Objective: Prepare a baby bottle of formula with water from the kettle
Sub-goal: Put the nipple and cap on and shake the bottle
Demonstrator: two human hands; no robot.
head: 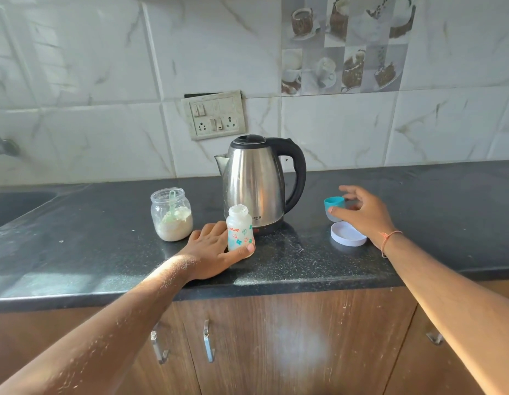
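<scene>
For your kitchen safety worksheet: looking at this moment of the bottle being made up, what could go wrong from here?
1. The open baby bottle stands near the counter's front edge, gripped low by the left hand; a nudge could tip it.
2. The kettle stands just behind it; pouring into that narrow neck could splash the fingers.
3. The formula jar stands uncovered, its lid off.

Dark speckled countertop (290, 260). On it: open bottle (239, 230) in left hand (216, 249); powder jar (171, 214) just left; kettle (254, 183) behind; teal cap (334, 208) at right hand (361, 213); white lid (348, 234) beneath.
</scene>
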